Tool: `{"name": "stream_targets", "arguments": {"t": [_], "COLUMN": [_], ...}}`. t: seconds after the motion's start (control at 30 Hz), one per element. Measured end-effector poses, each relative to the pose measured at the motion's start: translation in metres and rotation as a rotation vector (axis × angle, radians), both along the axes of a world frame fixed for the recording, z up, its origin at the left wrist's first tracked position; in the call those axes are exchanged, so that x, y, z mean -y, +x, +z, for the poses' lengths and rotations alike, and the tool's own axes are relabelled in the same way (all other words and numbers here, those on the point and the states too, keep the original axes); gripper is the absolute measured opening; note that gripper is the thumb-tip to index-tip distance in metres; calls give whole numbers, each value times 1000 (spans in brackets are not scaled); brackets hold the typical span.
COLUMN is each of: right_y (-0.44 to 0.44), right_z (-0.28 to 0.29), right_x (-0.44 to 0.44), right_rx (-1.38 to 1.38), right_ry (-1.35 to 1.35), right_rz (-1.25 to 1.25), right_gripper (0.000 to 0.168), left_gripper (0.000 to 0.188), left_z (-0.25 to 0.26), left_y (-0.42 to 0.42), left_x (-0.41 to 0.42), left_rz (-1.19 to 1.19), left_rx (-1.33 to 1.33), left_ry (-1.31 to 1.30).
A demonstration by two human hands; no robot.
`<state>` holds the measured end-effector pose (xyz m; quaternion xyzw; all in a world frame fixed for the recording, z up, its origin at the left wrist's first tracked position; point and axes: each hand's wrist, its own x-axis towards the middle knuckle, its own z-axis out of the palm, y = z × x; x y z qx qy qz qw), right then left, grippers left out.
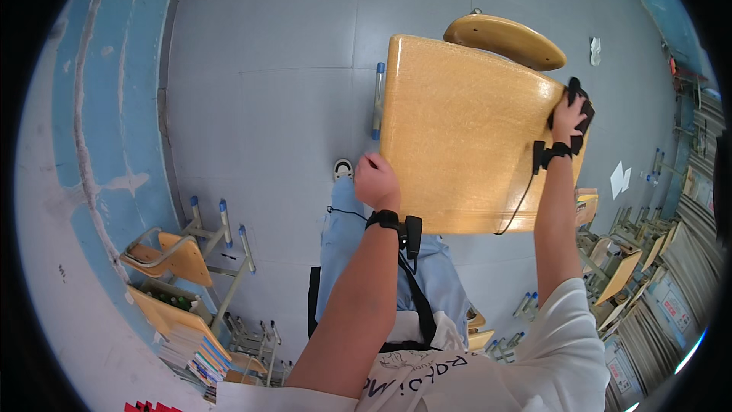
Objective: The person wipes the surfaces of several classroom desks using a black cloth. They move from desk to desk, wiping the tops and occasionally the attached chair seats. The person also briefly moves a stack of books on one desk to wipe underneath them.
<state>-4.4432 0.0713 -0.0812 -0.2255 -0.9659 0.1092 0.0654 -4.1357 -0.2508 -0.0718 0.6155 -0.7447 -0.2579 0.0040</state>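
Observation:
A wooden school desk (469,137) with a pale yellow-brown top stands before me. At its far right edge my right hand (568,117) presses on a black cloth (584,120), fingers spread over it. My left hand (376,180) is curled beside the desk's left edge; whether it touches the edge, or grips anything, I cannot tell. Black straps with small dark devices circle both wrists, and a cable from the right one lies across the desktop. Behind the far edge shows the curved wooden backrest (506,41) of a chair.
Metal-legged chairs (186,257) and a desk with stacked books (209,360) stand by the blue-and-white wall at lower left. More chairs and desks (620,277) crowd the right side. White paper scraps (617,179) lie on the grey floor. A blue-capped desk foot (378,100) sticks out left.

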Motion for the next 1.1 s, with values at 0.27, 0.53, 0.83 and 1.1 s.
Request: {"name": "stream_targets", "arguments": {"t": [0.27, 0.53, 0.83, 1.1], "right_y": [55, 78, 136, 182], "right_z": [27, 42, 42, 64], "right_x": [235, 386, 345, 341], "right_rx": [-6, 383, 125, 334], "right_ry": [190, 223, 367, 557], "right_rz": [824, 1166, 1765, 1798], "right_gripper": [39, 32, 25, 27], "left_gripper": [40, 39, 39, 32], "left_z": [-5, 2, 2, -84], "left_y": [3, 0, 5, 44], "left_x": [-5, -6, 2, 42], "left_rz": [5, 33, 53, 291], "left_rx": [-6, -30, -71, -500], "left_ry": [61, 63, 142, 448]}}
